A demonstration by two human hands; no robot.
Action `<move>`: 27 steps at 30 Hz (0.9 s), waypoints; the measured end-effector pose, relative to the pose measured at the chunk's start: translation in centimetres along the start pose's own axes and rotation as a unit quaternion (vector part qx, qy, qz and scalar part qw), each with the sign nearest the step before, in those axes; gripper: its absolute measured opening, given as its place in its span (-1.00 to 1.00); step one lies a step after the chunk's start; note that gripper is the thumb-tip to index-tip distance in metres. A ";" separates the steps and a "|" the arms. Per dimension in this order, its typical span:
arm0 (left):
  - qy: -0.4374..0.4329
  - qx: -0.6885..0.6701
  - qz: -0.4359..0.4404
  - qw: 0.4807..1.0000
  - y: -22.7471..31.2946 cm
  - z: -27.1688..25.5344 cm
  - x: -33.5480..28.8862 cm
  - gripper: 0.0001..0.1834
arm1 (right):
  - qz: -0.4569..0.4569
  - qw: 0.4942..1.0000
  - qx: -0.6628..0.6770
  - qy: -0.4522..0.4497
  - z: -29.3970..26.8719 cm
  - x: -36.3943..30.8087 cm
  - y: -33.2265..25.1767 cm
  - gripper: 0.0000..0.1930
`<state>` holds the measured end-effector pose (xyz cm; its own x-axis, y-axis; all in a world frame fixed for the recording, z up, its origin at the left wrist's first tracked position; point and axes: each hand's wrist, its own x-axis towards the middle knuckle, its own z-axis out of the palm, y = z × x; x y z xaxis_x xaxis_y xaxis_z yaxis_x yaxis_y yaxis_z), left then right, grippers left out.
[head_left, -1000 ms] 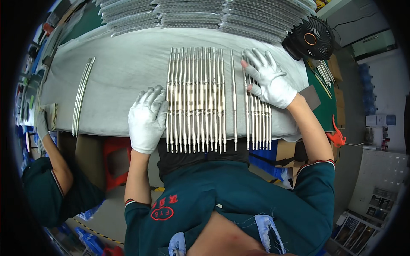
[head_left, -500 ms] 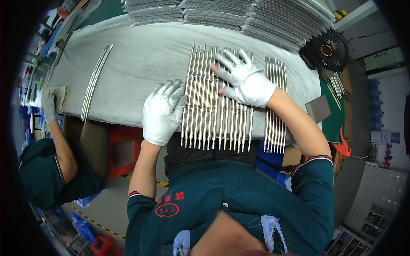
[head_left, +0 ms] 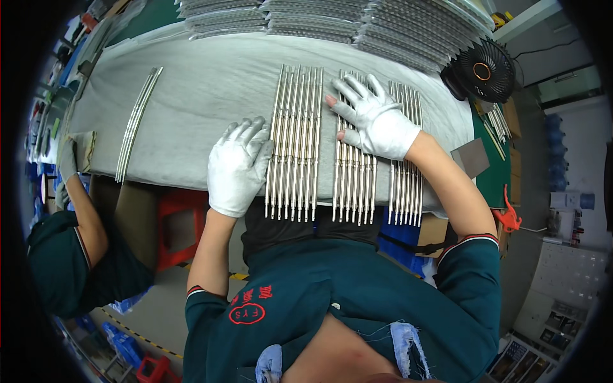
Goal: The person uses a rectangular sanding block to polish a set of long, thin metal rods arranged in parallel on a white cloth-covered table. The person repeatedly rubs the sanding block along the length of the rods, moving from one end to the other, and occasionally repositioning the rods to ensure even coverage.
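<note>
Silvery metal rods lie, in the head view, in three side-by-side groups, their lower ends jutting past the near edge of the cloth-covered table. The gloved left hand rests flat alongside the left group, fingers extended and gripping nothing, while the gloved right hand spreads wide over the middle group, not closed around any rod; a black fan stands toward the table's far right corner.
</note>
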<state>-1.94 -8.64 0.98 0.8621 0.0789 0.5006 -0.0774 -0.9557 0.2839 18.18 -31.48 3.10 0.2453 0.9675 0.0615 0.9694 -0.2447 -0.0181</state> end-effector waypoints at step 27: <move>0.083 -0.064 -0.077 0.992 -0.4 0.3 -1.0 -0.19 | -0.062 0.996 0.053 0.031 1.6 10.3 -5.0 -0.25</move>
<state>-2.65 -8.45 0.13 0.7755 0.2767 0.5675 -0.0229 -0.8860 0.4631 15.82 -20.20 2.18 0.1273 0.9833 0.1304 0.9873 -0.1130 -0.1119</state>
